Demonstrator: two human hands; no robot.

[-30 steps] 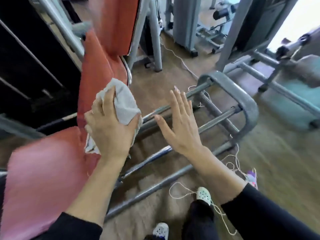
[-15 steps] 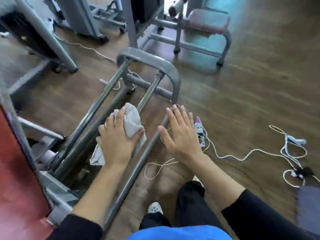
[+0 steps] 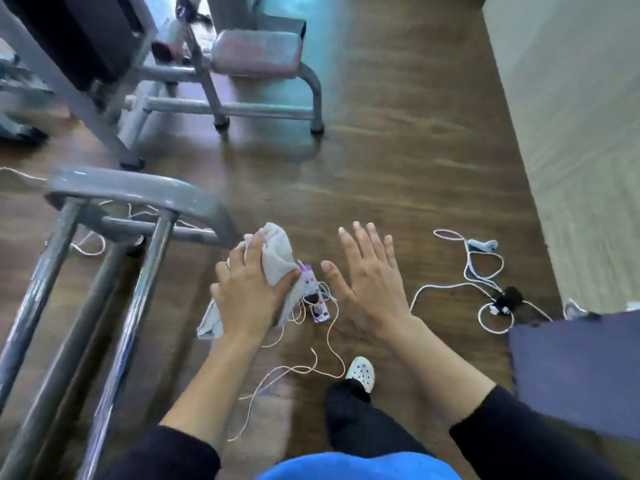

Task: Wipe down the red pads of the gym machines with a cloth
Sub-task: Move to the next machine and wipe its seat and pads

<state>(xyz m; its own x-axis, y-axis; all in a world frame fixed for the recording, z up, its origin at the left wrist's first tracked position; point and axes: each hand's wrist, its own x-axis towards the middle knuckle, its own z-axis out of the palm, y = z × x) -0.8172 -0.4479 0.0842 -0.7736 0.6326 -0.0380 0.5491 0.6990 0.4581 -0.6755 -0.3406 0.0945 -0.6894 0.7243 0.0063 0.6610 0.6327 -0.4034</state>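
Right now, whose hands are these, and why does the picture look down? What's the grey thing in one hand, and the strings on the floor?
The camera sits on a person's head, so you look down at their own two hands. The left hand grips a grey cloth for wiping gym pads. The right hand is open and holds nothing. The strings are white cables lying on the wooden floor, with a power strip among them. On the left is a grey metal machine frame; further away stands a padded seat. Below is the person's white shoe.
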